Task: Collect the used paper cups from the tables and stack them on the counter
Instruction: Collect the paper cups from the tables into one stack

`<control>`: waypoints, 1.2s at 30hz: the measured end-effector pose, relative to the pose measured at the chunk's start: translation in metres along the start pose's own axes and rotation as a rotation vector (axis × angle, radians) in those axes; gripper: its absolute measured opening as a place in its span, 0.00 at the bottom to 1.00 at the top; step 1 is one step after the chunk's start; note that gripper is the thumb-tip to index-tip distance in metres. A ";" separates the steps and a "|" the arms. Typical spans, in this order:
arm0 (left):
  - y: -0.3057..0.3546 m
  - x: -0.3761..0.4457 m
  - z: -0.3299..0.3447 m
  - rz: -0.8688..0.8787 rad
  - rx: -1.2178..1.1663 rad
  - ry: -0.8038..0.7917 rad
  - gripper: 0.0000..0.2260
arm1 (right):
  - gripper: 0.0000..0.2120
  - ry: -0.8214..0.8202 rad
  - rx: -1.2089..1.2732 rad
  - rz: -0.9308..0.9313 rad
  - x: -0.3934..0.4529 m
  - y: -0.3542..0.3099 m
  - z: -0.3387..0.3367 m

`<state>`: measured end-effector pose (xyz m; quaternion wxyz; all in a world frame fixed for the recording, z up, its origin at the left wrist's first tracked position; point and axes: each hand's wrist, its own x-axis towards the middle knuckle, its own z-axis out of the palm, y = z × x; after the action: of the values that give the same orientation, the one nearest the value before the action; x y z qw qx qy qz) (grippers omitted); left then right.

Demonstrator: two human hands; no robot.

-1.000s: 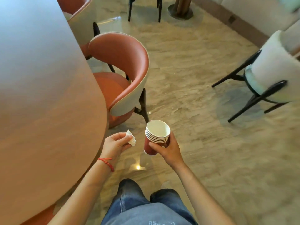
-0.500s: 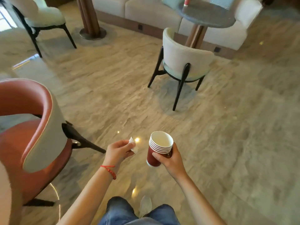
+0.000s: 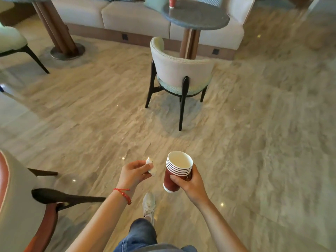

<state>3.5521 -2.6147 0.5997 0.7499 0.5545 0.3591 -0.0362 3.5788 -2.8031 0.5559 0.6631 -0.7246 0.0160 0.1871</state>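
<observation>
Out on the open floor, mid-collection, the right hand grips a nested stack of cups upright, fingers curled round it; the left hand pinches a crumpled tissue; another red cup stands on the round bench ahead, likely the next pickup, calling for a walk round the chair.

A lone paper cup stood on the far round table, a chair before it and a sofa behind.
</observation>
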 end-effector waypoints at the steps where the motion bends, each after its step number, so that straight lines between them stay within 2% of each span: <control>1: 0.009 0.014 0.000 -0.002 -0.006 -0.001 0.03 | 0.28 0.001 0.001 0.001 0.017 -0.005 0.004; 10: 0.094 0.133 -0.005 0.011 0.018 0.001 0.04 | 0.28 0.012 -0.005 0.008 0.150 -0.051 0.048; 17: 0.134 0.213 0.004 -0.014 0.020 0.027 0.04 | 0.33 0.009 -0.020 0.026 0.235 -0.072 0.055; 22: 0.200 0.259 0.032 -0.003 -0.006 0.058 0.04 | 0.32 -0.011 -0.056 0.019 0.310 -0.123 0.050; 28: 0.259 0.330 0.056 0.029 -0.062 0.132 0.02 | 0.28 -0.099 -0.088 -0.001 0.420 -0.163 0.047; 36: 0.306 0.383 0.027 0.030 -0.206 0.313 0.02 | 0.33 -0.340 -0.172 -0.004 0.524 -0.205 0.108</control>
<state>3.9872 -2.3887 0.6275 0.7382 0.4788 0.4649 0.0987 4.0942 -2.5560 0.5930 0.5923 -0.7366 -0.1135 0.3061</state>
